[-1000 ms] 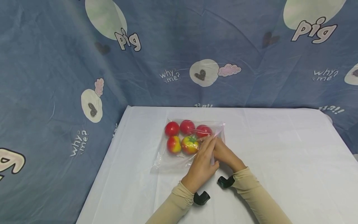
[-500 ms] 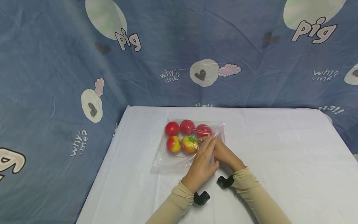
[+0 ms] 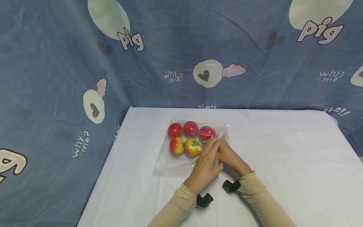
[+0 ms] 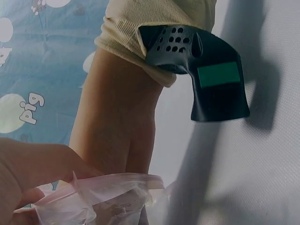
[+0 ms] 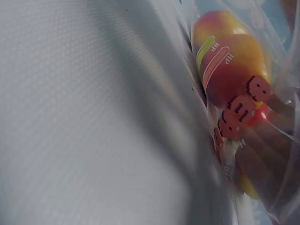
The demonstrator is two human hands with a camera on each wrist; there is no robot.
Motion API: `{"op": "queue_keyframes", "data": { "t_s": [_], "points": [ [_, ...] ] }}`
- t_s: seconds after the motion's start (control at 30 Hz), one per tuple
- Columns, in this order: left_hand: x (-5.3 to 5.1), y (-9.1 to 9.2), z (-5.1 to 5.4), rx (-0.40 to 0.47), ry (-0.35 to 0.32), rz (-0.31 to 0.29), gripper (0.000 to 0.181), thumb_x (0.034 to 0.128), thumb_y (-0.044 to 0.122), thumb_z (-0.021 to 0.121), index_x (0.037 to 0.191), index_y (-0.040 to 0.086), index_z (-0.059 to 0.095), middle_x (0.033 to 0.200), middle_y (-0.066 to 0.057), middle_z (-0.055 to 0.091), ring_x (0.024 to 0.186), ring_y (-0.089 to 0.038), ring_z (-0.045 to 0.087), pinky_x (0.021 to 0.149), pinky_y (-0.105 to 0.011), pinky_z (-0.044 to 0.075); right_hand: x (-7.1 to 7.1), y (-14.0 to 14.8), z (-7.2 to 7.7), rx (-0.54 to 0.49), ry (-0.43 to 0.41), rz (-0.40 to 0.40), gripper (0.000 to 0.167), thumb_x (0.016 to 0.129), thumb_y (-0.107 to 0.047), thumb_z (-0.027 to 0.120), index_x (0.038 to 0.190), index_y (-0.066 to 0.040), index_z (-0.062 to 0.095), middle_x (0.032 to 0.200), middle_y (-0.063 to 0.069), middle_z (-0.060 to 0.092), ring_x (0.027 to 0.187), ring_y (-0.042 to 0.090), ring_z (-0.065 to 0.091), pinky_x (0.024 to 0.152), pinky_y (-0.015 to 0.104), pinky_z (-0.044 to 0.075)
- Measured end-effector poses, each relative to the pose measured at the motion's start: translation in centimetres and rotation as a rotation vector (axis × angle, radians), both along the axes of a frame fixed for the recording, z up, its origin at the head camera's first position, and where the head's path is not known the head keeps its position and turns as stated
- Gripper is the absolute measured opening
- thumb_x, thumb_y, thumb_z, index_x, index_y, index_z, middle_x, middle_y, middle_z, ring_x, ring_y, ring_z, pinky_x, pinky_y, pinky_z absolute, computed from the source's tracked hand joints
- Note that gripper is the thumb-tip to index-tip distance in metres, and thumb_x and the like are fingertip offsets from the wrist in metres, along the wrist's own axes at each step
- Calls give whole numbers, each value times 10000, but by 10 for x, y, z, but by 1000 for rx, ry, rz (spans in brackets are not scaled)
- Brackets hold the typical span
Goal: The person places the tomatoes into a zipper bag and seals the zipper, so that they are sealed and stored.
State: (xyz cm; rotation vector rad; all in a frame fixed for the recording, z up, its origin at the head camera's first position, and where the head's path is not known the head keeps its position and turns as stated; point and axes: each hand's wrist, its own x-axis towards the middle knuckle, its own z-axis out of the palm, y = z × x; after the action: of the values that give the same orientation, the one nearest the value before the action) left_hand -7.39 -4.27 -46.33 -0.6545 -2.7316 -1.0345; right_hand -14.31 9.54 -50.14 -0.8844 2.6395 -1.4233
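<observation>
A clear zip bag (image 3: pixel 173 165) lies on the white table with several red and red-yellow fruits inside, among them a red one (image 3: pixel 175 130) and a red-yellow one with a green top (image 3: pixel 193 147). My left hand (image 3: pixel 204 168) grips the bag's pinkish mouth (image 4: pixel 112 183) at its right side. Through that mouth reaches my right hand (image 3: pixel 230 157), its fingertips beside the green-topped fruit and partly hidden behind my left hand. Seen through printed plastic in the right wrist view, straight fingers (image 5: pixel 265 152) lie close to the fruits (image 5: pixel 234 61).
Black curved wrist devices (image 3: pixel 204 200) stick out from both sleeves over the table. The white table (image 3: pixel 297 157) extends to the right and to the left of the bag. A blue printed curtain (image 3: pixel 255 85) hangs behind and at the left.
My right forearm and its wrist device have shifted slightly right. The two red-yellow fruits moved a touch left in the bag. My left hand keeps its hold on the bag.
</observation>
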Motion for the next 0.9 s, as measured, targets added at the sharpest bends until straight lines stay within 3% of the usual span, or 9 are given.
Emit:
{"op": "queue_keyframes", "data": {
  "t_s": [0.13,0.33,0.6,0.9],
  "points": [
    [-1,0,0,14,-11,-4,828,804,41,818,1548,78,456,1636,-85,412,1562,-280,340,1257,-410,365,4,8,0,-16,-15,-27,345,853,-14,738,1190,53,718,1143,183,764,1081,350,728,966,432,603],
    [-1,1,-2,6,32,0,788,793,74,819,1517,109,510,1618,-76,439,1551,-292,363,1211,-415,433,11,20,-3,-79,-44,-42,323,811,91,690,1130,130,668,1134,291,724,1071,436,715,884,447,639],
    [-1,0,-4,35,21,-20,722,794,185,876,1452,150,581,1636,-83,409,1514,-257,422,1190,-411,459,24,32,-6,-137,-10,-35,298,857,89,713,1151,112,676,1115,275,735,1055,70,684,854,442,648],
    [-2,-3,1,90,-22,-49,697,838,376,861,1445,158,596,1654,-118,376,1524,-291,400,1207,-445,436,39,43,-10,-154,89,-77,301,854,103,734,1148,56,691,1052,205,757,1027,86,713,848,468,643]
  ]
}}
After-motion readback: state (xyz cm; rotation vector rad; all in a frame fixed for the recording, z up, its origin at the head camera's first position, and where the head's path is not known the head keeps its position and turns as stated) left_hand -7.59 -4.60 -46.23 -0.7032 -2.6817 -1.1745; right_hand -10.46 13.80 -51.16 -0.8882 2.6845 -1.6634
